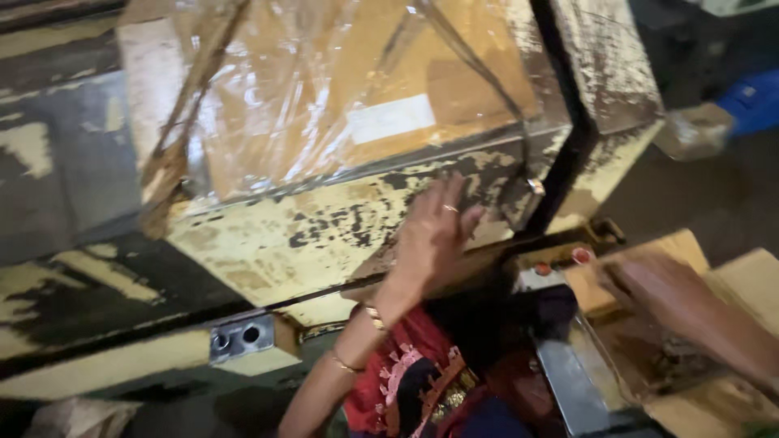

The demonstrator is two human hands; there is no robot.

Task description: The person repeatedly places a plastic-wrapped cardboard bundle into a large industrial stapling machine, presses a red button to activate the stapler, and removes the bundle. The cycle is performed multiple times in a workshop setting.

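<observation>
1. Head view, left side: I see my left hand (434,231) raised with the palm flat and the fingers spread loose, gripping nothing. It presses against the chipped, cream-painted side of a worn metal platform (324,235). One ring shows on a finger, and I count two thin bangles on that forearm.

2. Head view, above the hand: one large cardboard carton (357,97) wrapped in clear plastic film sits on top of the platform. It lies just above my left hand and a little to its left, with the platform's painted edge between the two. The hand does not touch the carton. One pale rectangular label is stuck on the carton's near face.

3. Head view, right side: my right hand (649,284) reaches in from the lower right edge. It is motion-blurred, so I cannot tell whether it is open or curled around something. It hovers over flat brown cardboard pieces (690,251) lying at the right.

4. Head view, centre: one dark upright bar (568,122) runs down in front of the platform's right end. Near its foot I count two small red round buttons (580,255), just left of the right hand.

5. Head view, lower left: one small grey metal plate (241,337) with two holes is fixed to the frame.

6. Head view, bottom: red patterned clothing (406,381) fills the space beneath my left arm.
</observation>
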